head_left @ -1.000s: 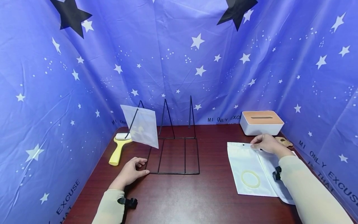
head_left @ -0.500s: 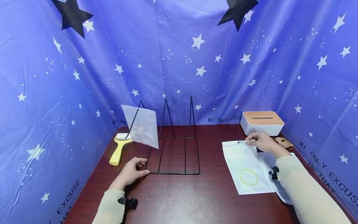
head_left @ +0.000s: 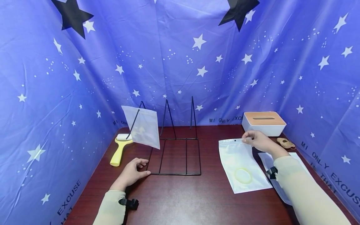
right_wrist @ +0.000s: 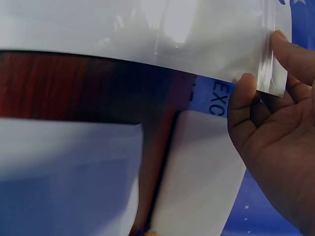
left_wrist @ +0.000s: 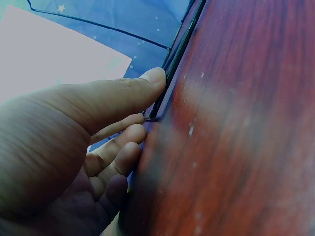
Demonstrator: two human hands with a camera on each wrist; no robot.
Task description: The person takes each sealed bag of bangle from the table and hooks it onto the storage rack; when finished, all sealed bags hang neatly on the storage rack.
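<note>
My right hand (head_left: 260, 142) pinches the top corner of a white zip bag (head_left: 237, 156), which has a pale yellow ring (head_left: 243, 176) showing through its front. In the right wrist view, thumb and fingers grip the bag (right_wrist: 197, 39) at its zip edge. My left hand (head_left: 130, 172) holds the front left corner of a black wire rack (head_left: 180, 174), thumb against the front bar and the other fingers curled by the left side. On the rack's left hook hangs a smaller white zip bag (head_left: 146, 128) with faint yellow contents. The middle and right hooks hold nothing.
Under my right forearm lies another white bag (head_left: 277, 175). A white tissue box with a wooden lid (head_left: 264, 123) stands at the back right, beside a small brown item (head_left: 286, 143). A yellow-handled roller (head_left: 119, 150) lies left of the rack. Starry blue cloth (head_left: 180, 62) surrounds the table.
My right hand has moved left with the zip bag, drawing it off the other bag, which shows more now. The left hand and the rack have stayed in place.
</note>
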